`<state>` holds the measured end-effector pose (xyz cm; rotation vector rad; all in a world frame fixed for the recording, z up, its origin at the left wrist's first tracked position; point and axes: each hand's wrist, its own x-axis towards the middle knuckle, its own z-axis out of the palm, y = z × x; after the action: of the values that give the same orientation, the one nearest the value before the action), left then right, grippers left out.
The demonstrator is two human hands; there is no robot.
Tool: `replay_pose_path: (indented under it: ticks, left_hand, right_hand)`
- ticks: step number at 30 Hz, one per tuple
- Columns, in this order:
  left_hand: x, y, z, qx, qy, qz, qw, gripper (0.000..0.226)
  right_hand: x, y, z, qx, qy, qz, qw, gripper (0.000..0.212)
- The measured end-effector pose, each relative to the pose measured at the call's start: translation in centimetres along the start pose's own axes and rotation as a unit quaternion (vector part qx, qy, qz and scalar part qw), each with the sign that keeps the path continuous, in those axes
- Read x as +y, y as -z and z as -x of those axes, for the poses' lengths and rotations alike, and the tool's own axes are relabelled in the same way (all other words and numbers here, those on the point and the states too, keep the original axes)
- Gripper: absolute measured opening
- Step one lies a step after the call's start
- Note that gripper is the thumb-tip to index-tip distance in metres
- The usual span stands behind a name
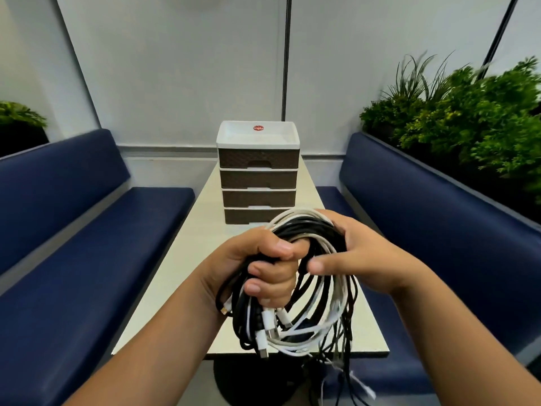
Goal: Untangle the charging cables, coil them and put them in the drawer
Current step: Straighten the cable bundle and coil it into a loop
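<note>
Your left hand has a tight fist grip around the bundle of cables, and your right hand curls over its 3 o'clock side. I'd loosen that fist, lower the mess onto the desk, and work one plug end free first. The drawers sit shut at 12 o'clock.
</note>
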<state>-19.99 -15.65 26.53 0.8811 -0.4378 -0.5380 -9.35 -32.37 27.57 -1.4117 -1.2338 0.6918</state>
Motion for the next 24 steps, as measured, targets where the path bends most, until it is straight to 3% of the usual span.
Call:
replay_pose_path:
  ticks: [1,4,10,13,17,21,24]
  left_hand:
    - [0.0,0.0,0.0,-0.004,-0.003,0.000,1.000,0.031]
    - [0.2,-0.5,-0.1,-0.028,-0.014,0.026,0.999,0.029]
    - [1.1,-1.9,0.5,-0.047,-0.018,0.038,0.998,0.026]
    - [2.0,-1.5,1.2,-0.009,-0.001,-0.004,1.000,0.031]
    - [3.0,-1.0,2.0,0.082,0.014,-0.113,0.990,0.027]
    - [2.9,-0.4,2.3,0.165,-0.037,-0.205,0.964,0.020]
    - [1.7,1.1,2.9,0.172,-0.090,-0.258,0.946,0.022]
  right_hand:
    - [-0.1,-0.1,0.1,0.005,-0.004,0.021,1.000,0.045]
    - [-0.5,-0.8,0.2,0.052,0.003,0.008,0.999,0.039]
    - [-1.4,-2.5,0.4,0.090,0.009,-0.121,0.989,0.024]
    - [-2.0,-2.8,0.7,0.110,-0.014,-0.144,0.983,0.010]
    - [-2.2,-3.4,1.0,0.153,-0.050,-0.153,0.975,0.011]
    - [-2.2,-3.8,0.4,0.224,-0.066,-0.108,0.966,0.015]
    - [-2.5,-3.7,0.1,0.264,-0.057,-0.102,0.957,0.017]
